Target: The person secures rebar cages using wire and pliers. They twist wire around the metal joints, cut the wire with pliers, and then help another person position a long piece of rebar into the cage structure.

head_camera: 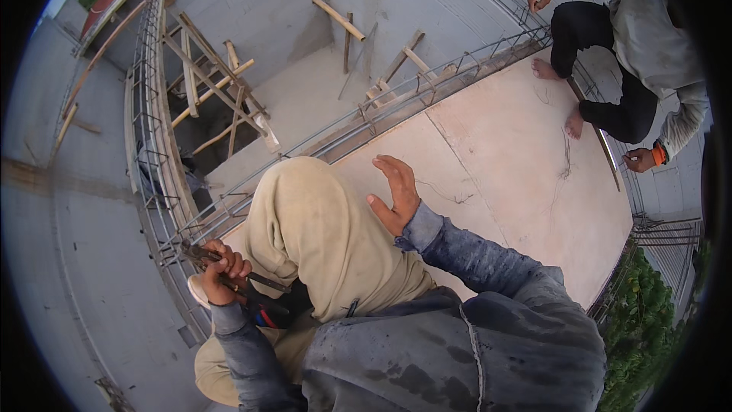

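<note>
My left hand (pixel 224 272) grips a pair of metal pincers (pixel 197 253), with the head pointing left and a handle running right. It is beside my bent knee in beige trousers (pixel 311 223), close to where two rebar cages meet. Below this hand, something red and blue (pixel 265 318) is partly hidden in shadow. My right hand (pixel 397 194) is raised to the right of the knee, fingers apart and holding nothing. Beneath it spreads a pale plywood deck (pixel 492 143). Bits of thin tie wire (pixel 457 199) lie on the deck.
A rebar cage (pixel 366 111) runs along the deck's edge; another cage (pixel 151 166) rises at left. Beyond lies a drop to a lower floor (pixel 300 88) with timber props (pixel 217 80). A barefoot co-worker (pixel 652 40) sits at the upper right. Green foliage (pixel 635 309) grows below right.
</note>
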The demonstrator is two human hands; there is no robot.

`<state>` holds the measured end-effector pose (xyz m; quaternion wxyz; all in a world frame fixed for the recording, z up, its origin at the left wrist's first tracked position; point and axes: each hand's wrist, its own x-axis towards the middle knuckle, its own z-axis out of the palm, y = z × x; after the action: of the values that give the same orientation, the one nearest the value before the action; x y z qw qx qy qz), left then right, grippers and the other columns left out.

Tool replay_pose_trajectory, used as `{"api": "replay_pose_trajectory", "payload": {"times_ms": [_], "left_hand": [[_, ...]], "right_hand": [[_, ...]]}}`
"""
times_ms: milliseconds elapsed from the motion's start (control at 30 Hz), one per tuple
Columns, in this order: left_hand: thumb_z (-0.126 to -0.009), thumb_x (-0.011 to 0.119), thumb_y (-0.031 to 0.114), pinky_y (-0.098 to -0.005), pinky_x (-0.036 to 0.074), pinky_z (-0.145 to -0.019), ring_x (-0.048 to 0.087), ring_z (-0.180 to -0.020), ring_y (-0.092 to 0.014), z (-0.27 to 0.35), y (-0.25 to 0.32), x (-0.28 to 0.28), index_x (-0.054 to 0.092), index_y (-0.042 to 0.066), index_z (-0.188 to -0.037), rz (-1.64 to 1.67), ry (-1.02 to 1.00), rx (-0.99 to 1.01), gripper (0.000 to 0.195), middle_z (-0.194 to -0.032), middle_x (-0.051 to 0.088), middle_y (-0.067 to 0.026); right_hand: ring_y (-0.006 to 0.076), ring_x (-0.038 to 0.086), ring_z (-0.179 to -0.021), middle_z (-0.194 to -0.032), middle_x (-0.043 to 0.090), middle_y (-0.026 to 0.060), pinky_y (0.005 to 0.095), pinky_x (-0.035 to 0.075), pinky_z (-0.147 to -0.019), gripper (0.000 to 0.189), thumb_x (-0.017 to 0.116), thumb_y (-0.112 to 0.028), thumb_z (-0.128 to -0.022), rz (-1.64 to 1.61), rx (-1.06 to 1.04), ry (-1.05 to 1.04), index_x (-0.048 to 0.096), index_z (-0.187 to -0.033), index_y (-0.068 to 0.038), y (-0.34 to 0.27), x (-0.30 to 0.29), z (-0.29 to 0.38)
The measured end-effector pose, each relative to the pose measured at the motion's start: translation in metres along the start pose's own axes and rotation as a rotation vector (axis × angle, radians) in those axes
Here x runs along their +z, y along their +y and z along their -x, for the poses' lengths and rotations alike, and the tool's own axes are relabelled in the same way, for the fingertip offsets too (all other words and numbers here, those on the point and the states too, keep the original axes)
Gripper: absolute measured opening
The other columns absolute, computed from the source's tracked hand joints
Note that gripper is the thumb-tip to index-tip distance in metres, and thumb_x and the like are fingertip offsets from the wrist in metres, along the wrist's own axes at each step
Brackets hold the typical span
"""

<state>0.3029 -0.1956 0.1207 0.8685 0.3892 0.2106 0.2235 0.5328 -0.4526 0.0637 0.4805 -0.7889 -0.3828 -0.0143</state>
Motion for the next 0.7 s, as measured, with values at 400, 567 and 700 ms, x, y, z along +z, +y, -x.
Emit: {"api": "replay_pose_trajectory", "payload": {"times_ms": [400,567,700], "left_hand": [[-0.059,0.045,0.011,-0.0371,0.047,-0.075,0.053,-0.073,-0.023,0.015,0.002,0.062,0.046,-0.004,-0.1,-0.723,0.003,-0.172,0.044,-0.074,0.052,-0.0129],[-0.057,0.045,0.011,-0.0296,0.042,-0.067,0.05,-0.07,-0.019,0.037,0.036,0.091,0.05,-0.003,-0.097,-1.065,0.026,-0.213,0.043,-0.072,0.052,-0.0092],[-0.058,0.044,0.012,-0.0265,0.04,-0.063,0.048,-0.065,-0.015,0.051,0.092,0.143,0.052,-0.001,-0.087,-1.386,0.026,-0.2,0.032,-0.069,0.051,-0.0069]], "right_hand": [[0.0401,0.013,-0.133,-0.144,0.011,0.0248,0.0544,0.02,-0.104,0.103,0.051,-0.073,-0.068,0.662,1.821,0.042,0.013,-0.141,-0.011,0.251,-0.245,0.343],[0.0499,0.015,-0.13,-0.141,0.005,0.0346,0.0536,0.016,-0.106,0.125,0.048,-0.083,-0.06,0.704,1.932,-0.041,-0.001,-0.141,-0.002,0.238,-0.22,0.312],[0.049,0.012,-0.131,-0.142,0.005,0.0335,0.0542,0.016,-0.106,0.134,0.053,-0.085,-0.051,0.642,1.979,-0.054,-0.003,-0.141,-0.002,0.21,-0.222,0.286]]}}
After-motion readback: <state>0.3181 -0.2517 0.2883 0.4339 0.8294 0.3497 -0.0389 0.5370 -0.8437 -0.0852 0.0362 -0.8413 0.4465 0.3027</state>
